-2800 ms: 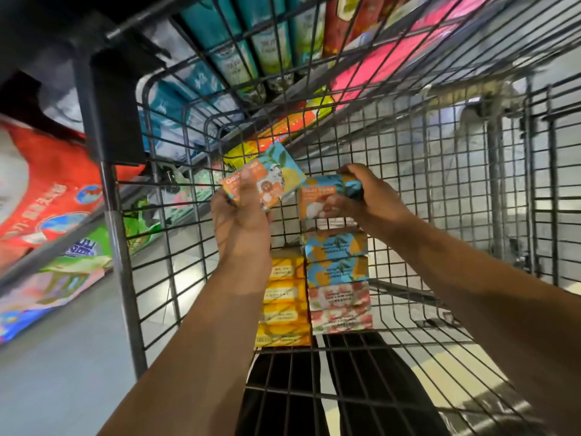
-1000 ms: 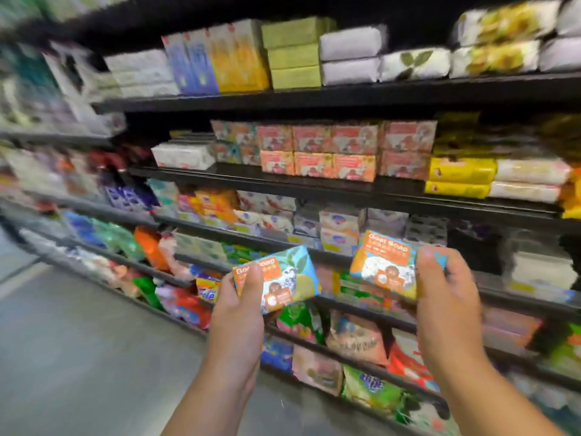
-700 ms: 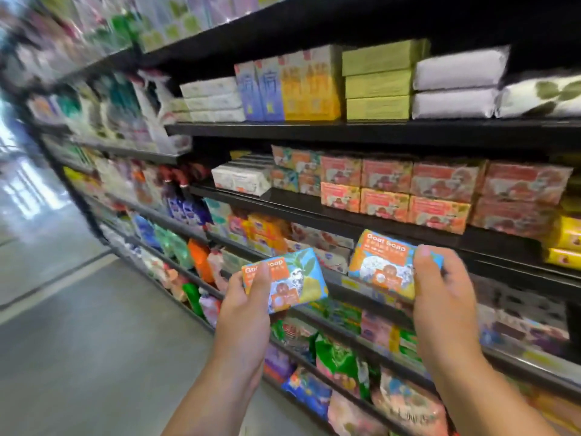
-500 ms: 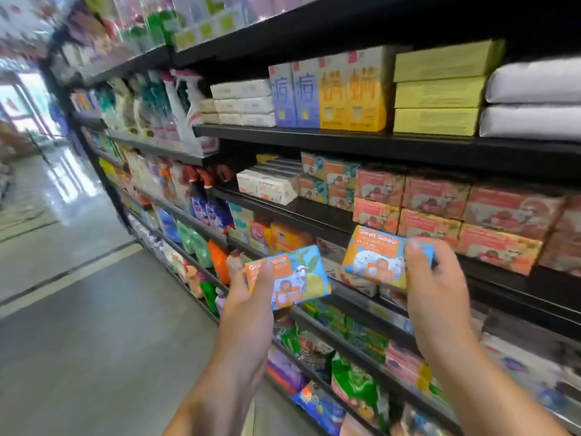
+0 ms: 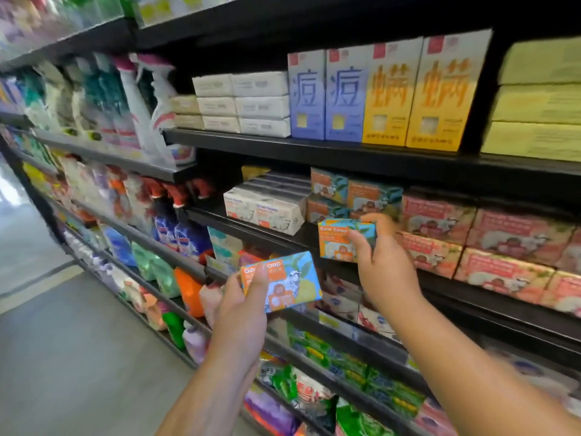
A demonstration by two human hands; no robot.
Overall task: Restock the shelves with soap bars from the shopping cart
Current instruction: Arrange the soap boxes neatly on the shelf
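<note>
My left hand (image 5: 240, 313) grips a blue-and-orange goat soap box (image 5: 287, 283) in front of the lower shelves. My right hand (image 5: 382, 262) holds a second matching soap box (image 5: 338, 240) at the front edge of the middle black shelf (image 5: 251, 229). Just behind it on that shelf stands a stack of the same blue-and-orange soap boxes (image 5: 355, 196). The shopping cart is out of view.
White goat soap boxes (image 5: 267, 210) lie left of the stack, pink ones (image 5: 471, 237) to its right. Above stand tall blue and yellow cartons (image 5: 386, 92) and white bars (image 5: 242, 102). Spray bottles and refill pouches fill the left shelves. Grey aisle floor (image 5: 63, 341) lies at left.
I turned from the cart to the shelves with a soap box in each hand. Over the last second my right hand carried its box up to the middle shelf's edge.
</note>
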